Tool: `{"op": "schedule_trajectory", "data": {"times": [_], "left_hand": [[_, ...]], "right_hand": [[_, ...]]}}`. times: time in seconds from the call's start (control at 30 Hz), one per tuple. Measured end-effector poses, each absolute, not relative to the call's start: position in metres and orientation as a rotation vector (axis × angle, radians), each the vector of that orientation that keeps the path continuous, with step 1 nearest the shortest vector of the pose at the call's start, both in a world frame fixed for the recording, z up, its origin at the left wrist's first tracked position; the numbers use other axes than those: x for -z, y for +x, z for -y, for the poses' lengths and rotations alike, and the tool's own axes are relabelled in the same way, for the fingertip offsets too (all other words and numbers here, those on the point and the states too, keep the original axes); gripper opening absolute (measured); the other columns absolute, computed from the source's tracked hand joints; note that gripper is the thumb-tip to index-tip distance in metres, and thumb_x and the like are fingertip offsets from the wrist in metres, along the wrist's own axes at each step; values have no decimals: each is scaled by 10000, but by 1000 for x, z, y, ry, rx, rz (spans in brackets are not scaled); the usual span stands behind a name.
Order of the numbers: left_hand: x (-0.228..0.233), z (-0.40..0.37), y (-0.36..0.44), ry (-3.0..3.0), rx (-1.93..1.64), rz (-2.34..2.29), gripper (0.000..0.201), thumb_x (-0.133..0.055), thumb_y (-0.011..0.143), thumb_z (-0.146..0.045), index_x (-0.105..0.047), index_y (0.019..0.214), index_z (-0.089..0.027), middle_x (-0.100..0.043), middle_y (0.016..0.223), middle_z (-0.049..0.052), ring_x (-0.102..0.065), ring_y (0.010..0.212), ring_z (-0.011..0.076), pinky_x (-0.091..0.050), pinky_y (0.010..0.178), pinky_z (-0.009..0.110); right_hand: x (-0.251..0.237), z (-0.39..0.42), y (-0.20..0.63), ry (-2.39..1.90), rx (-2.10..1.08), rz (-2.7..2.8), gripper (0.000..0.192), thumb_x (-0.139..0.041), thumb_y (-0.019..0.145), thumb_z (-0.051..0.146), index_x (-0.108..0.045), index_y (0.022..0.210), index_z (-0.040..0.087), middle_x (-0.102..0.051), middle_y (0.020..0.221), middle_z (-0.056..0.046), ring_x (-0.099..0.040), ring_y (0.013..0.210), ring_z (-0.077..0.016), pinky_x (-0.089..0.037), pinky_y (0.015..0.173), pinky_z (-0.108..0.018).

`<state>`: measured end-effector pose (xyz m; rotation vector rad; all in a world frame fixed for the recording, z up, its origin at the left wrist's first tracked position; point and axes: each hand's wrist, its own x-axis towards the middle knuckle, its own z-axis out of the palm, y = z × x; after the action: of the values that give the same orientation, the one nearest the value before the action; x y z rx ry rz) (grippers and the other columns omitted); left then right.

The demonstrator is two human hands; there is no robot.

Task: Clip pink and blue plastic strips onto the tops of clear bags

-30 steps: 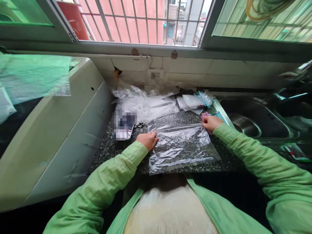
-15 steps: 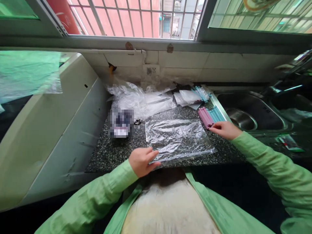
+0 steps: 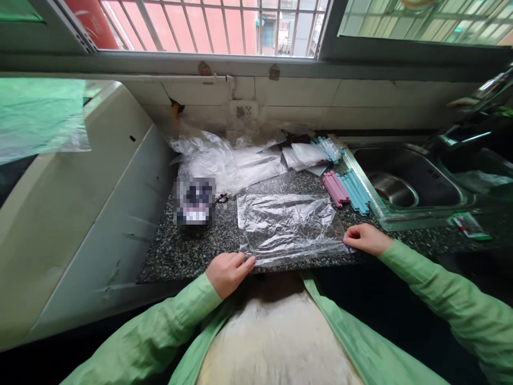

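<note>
While knuckles-up, both hands' fingers (left (image 3: 227, 271), right (image 3: 365, 238)) on plastic bag (image 3: 288, 224) corners.

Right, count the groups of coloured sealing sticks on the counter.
3: pink sticks and blue sticks lie side by side left of the sink; more blue ones lie behind, partly hidden by bags.
</note>
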<state>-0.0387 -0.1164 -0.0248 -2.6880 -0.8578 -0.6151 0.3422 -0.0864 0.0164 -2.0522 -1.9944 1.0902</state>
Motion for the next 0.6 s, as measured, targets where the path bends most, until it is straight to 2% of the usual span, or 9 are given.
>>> {"op": "schedule_trajectory", "data": {"times": [0.13, 0.33, 0.6], "left_hand": [[26, 95, -49, -2613, 485, 882, 213, -416, 852, -249, -611, 900, -178, -506, 565, 6, -453, 484, 96, -301, 464, 238], [27, 56, -57, -2545, 343, 970, 232, -396, 844, -220, -619, 896, -183, -511, 587, 24, -451, 495, 108, -274, 454, 253], [25, 45, -42, -2607, 254, 953, 209, -416, 830, -205, -621, 848, -174, -517, 601, 29, -456, 519, 117, -272, 465, 256]], "right_hand": [[-20, 96, 334, -2073, -1254, 1873, 299, -528, 564, 449, -487, 463, 171, -498, 441, 5, -427, 455, -96, -310, 472, -237], [-23, 119, 314, -2023, -1596, 1651, 344, -546, 571, 491, -484, 484, 164, -530, 420, 6, -359, 351, -52, -236, 392, -207], [-5, 152, 316, -1909, -1805, 1517, 358, -586, 596, 483, -516, 503, 144, -576, 444, 1, -381, 338, -38, -246, 371, -182]]}}
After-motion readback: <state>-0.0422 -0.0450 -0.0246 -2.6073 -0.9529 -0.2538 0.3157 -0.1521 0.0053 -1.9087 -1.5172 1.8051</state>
